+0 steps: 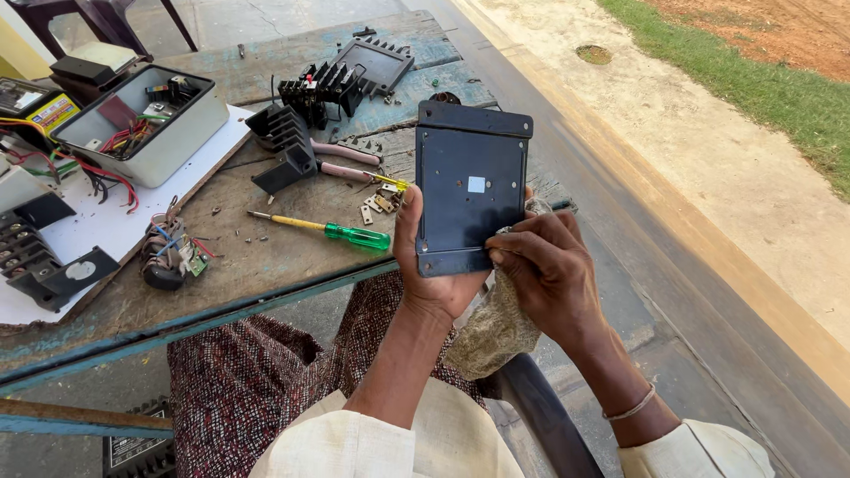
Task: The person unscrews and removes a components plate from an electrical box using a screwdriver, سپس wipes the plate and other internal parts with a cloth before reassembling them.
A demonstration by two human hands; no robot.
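My left hand (423,265) grips the lower left edge of a dark blue metal plate (471,181), holding it upright above the table's right end. A small white sticker sits at the plate's middle. My right hand (547,270) holds a crumpled grey-green cloth (496,332) and presses its fingertips against the plate's lower right edge. The cloth hangs down below both hands over my lap.
On the worn wooden table (266,257) lie a green-handled screwdriver (332,232), pink-handled pliers (347,163), black finned heat sinks (288,146), loose screws, a wired coil (168,252), and a grey metal box (146,124) with wiring on a white board. Concrete and grass lie to the right.
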